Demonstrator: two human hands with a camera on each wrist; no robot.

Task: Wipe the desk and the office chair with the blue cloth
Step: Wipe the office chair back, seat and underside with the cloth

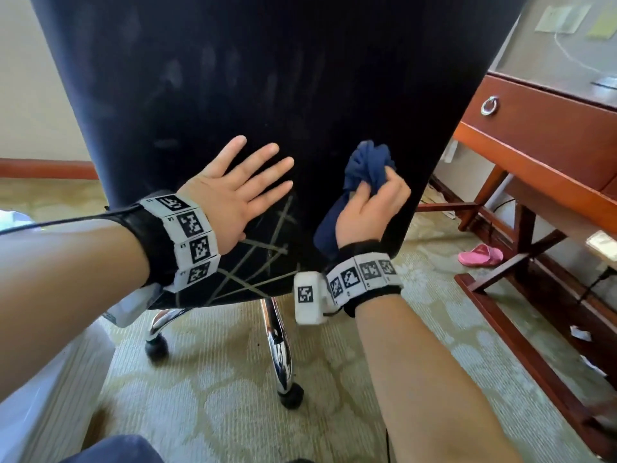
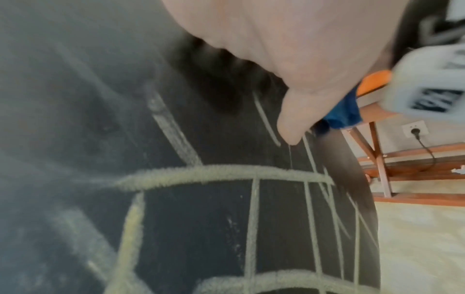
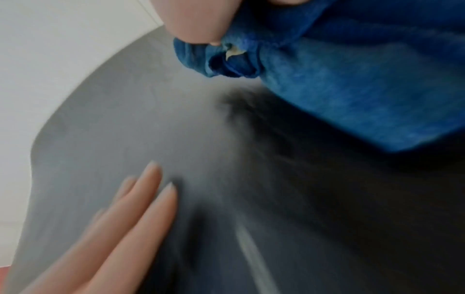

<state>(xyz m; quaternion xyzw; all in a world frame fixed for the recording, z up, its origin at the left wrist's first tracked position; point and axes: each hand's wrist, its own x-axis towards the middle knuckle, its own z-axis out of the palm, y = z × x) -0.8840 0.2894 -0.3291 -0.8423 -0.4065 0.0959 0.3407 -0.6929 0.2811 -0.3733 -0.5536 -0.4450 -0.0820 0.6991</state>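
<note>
Blue terry cloth, bunched into a wad: clamped in the grip of my right hand, fingers curled round it, the wad pressed against the lower right of the chair back, a loose tail hanging below the wrist.

Dark, smooth-faced office chair back: I face its rear side. My left hand lies flat on it just left of the cloth, grip apart, fingers straight and spread, holding nothing.

Pale chalky lines, crossing, on the lower part of the chair back, below both hands: not yet wiped. Faint dusty smears higher up also remain. My judgement: the chair is at an early or middle stage, with the marked lower panel left. Whether the seat has been done I cannot tell.

Chrome chair base with black castors on patterned pale carpet.

Red-brown wooden bench with a ring-pull drawer, right of the chair; its top is mostly out of view, so I cannot tell whether it has been wiped.

Pink slipper under the bench.

View notes: the left wrist view alone shows the lines as fuzzy and raised in texture, and a wall socket with a plugged cable. The right wrist view alone shows the cloth's bright blue pile up close. Only the head view shows both hands and the chair base together.
</note>
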